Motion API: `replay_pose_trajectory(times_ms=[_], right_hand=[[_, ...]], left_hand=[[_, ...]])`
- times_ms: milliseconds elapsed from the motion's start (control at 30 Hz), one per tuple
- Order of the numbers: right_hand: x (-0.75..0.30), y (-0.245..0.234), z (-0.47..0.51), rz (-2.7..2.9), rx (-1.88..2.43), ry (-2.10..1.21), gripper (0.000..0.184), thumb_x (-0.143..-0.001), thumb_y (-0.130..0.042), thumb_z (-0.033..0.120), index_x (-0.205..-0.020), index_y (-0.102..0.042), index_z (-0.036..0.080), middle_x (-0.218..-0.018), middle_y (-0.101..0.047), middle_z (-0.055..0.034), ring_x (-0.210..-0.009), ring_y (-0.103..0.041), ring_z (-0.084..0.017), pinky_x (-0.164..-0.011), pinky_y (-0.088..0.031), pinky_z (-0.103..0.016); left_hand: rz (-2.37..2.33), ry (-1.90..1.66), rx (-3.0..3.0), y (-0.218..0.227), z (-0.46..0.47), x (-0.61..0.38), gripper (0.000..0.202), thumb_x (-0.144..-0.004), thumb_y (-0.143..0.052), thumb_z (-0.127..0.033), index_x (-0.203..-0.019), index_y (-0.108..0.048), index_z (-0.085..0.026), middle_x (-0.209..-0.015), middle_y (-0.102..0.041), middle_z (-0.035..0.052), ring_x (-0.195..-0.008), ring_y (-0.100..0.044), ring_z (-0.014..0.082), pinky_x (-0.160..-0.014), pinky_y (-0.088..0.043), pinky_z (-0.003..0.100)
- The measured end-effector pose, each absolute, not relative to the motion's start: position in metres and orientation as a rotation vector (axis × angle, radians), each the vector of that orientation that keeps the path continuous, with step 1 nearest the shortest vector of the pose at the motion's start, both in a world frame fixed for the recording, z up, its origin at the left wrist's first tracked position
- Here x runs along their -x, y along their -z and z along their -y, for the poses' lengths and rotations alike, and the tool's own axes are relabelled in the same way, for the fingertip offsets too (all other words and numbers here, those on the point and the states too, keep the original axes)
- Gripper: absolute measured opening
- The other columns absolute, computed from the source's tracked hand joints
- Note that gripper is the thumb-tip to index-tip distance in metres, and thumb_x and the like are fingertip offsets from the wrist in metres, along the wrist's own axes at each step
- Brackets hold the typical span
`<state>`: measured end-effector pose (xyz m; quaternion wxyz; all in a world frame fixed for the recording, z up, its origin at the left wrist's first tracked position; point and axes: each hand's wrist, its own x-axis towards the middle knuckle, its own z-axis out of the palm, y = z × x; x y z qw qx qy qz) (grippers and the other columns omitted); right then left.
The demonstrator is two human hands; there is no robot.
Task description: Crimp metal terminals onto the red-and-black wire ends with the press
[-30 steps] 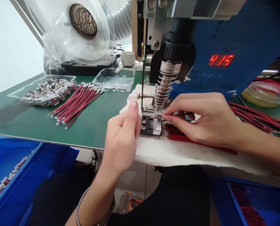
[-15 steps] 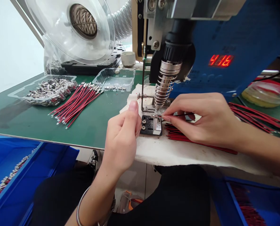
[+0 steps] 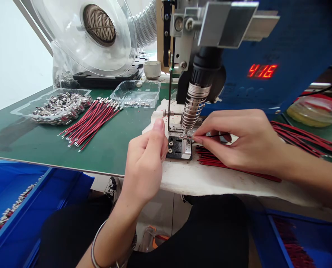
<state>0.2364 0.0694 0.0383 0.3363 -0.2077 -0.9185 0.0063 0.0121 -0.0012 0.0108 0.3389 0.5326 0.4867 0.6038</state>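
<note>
My right hand pinches a thin wire between thumb and forefinger, its end at the small metal fixture. A little metal piece lies on top of the fixture at the wire's end. Directly above, the soldering iron, wrapped in a coil spring, has its tip down at that spot. My left hand is closed beside the fixture's left edge, thumb up and fingers curled; what they hold, if anything, is hidden. Under my right hand lies a bundle of red and black wires on a white cloth.
On the green table are a tray of metal connectors, a bundle of red and black wires and a clear tray. The blue machine reads 416. Blue bins stand below the table; more wires lie right.
The soldering iron and its bracket have come down, bringing the tip to the fixture. Both hands have hardly moved.
</note>
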Motion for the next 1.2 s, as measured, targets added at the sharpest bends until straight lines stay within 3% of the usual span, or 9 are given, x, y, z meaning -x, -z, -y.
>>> replay_pose_trajectory(times_ms=[367,633,1200], right_hand=[[-0.2368,-0.0372,-0.0693,2.398,0.541,-0.023,0.025,-0.107,-0.075,0.010,-0.097,-0.085,0.030,-0.093,-0.091,-0.0005,-0.076,-0.084,-0.023,-0.069,-0.065,-0.036],[-0.2364,-0.0366,-0.0698,2.400,0.485,0.033,0.022,-0.109,-0.075,0.006,-0.099,-0.084,0.025,-0.094,-0.090,-0.0017,-0.076,-0.083,-0.020,-0.068,-0.060,-0.034],[-0.2377,-0.0355,-0.0704,2.414,0.488,0.072,0.021,-0.113,-0.073,0.011,-0.101,-0.084,0.024,-0.095,-0.091,-0.0023,-0.079,-0.085,-0.021,-0.071,-0.062,-0.034]], left_hand=[[-1.265,-1.570,-1.402,-0.0105,0.0020,-0.0121,0.074,-0.129,-0.056,-0.035,-0.059,-0.041,-0.021,-0.060,-0.037,0.0011,-0.056,-0.029,0.0143,-0.057,-0.029,0.036],[-1.222,-1.580,-1.402,-0.0104,0.0016,-0.0122,0.072,-0.129,-0.055,-0.029,-0.059,-0.040,-0.021,-0.060,-0.037,0.0008,-0.057,-0.029,0.0141,-0.057,-0.029,0.035],[-1.194,-1.587,-1.422,-0.0036,0.0000,-0.0090,0.072,-0.129,-0.058,-0.037,-0.062,-0.040,-0.021,-0.061,-0.036,-0.0005,-0.060,-0.029,0.0149,-0.058,-0.025,0.040]])
